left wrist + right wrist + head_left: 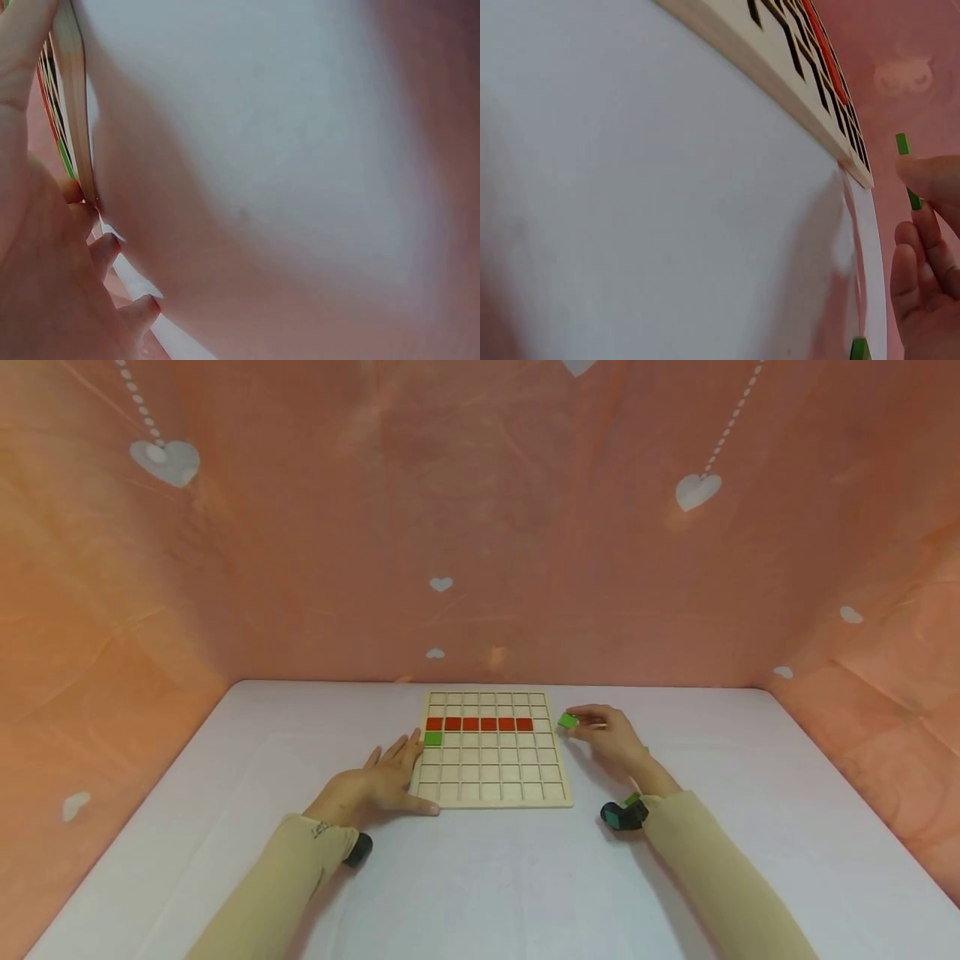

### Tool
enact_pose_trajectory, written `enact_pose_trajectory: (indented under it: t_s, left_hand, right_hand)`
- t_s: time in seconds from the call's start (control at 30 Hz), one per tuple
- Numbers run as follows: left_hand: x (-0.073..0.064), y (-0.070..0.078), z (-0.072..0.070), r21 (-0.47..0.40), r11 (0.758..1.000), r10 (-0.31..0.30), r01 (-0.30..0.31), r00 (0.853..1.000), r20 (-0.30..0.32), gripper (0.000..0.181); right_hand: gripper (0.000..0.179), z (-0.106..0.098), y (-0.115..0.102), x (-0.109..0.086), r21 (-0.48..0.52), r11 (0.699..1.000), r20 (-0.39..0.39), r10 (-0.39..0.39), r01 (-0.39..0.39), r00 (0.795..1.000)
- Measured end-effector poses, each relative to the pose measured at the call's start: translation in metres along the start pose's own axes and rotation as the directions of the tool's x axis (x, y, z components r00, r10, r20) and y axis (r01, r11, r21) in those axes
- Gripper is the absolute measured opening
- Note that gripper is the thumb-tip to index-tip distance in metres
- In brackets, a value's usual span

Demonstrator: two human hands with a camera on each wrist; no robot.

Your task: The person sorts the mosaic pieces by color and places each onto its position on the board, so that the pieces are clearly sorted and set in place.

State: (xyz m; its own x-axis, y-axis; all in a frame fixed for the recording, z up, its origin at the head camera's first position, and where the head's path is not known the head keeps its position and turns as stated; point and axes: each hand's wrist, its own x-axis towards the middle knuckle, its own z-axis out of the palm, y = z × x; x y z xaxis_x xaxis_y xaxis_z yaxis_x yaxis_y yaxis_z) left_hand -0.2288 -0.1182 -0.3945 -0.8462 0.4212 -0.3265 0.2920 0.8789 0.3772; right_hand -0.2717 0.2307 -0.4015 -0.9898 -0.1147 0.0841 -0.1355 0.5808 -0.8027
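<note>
A wooden grid board lies on the white table. Several red square tiles fill most of one row, and one green tile occupies the leftmost cell of the row nearer me. My left hand rests along the board's left edge with fingers spread, the thumb at the near left corner. Just off the board's right side, my right hand pinches a second green tile between thumb and fingers. The right wrist view shows this held tile edge-on, raised above the table.
Another green piece shows at the bottom of the right wrist view. White table surface surrounds the board. An orange-pink cloth with white hearts encloses the back and sides. Each wrist wears a dark camera.
</note>
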Motion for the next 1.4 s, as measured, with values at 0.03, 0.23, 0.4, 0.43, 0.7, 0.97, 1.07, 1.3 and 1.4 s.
enact_pose_trajectory:
  t_s: [0.03, 0.23, 0.4, 0.43, 0.7, 0.97, 1.07, 1.3, 1.4]
  left_hand:
    - [0.000, 0.000, 0.000, -0.001, 1.000, -0.002, 0.002, 1.000, 0.001, 0.112]
    - [0.002, -0.001, 0.002, 0.005, 1.000, -0.011, 0.011, 1.000, 0.002, 0.113]
    - [0.003, 0.000, 0.002, 0.005, 1.000, -0.014, 0.014, 1.000, -0.001, 0.113]
    - [0.003, 0.000, 0.002, 0.002, 1.000, -0.015, 0.015, 1.000, -0.001, 0.113]
    - [0.003, -0.001, 0.003, 0.006, 1.000, -0.012, 0.012, 1.000, -0.001, 0.114]
    - [0.004, -0.002, 0.003, 0.016, 0.999, -0.033, 0.033, 0.999, -0.010, 0.114]
    - [0.005, -0.001, 0.003, 0.022, 0.999, -0.039, 0.040, 0.999, -0.010, 0.113]
    - [0.004, -0.001, 0.002, 0.024, 0.999, -0.035, 0.036, 0.999, -0.005, 0.113]
    - [0.003, 0.000, 0.001, 0.022, 0.999, -0.030, 0.031, 1.000, -0.005, 0.113]
  right_hand:
    - [0.040, 0.002, -0.001, 0.001, 0.005, 1.000, -0.002, -0.006, 0.006, 1.000]
    - [0.039, 0.011, -0.007, 0.004, 0.022, 1.000, 0.018, -0.011, 0.010, 1.000]
    - [0.038, 0.018, -0.012, 0.006, 0.026, 0.999, 0.034, -0.028, 0.027, 0.999]
    - [0.038, 0.020, -0.013, 0.007, 0.029, 0.999, 0.035, -0.031, 0.030, 0.999]
    - [0.037, 0.030, -0.018, 0.009, 0.061, 0.997, 0.055, -0.045, 0.041, 0.997]
    - [0.036, 0.038, -0.023, 0.012, 0.076, 0.997, 0.080, -0.014, 0.008, 0.997]
    - [0.035, 0.041, -0.025, 0.012, 0.082, 0.997, 0.085, -0.016, 0.009, 0.996]
    - [0.035, 0.047, -0.028, 0.012, 0.136, 0.990, 0.107, -0.057, 0.042, 0.993]
    - [0.035, 0.050, -0.029, 0.012, 0.149, 0.988, 0.116, -0.056, 0.038, 0.992]
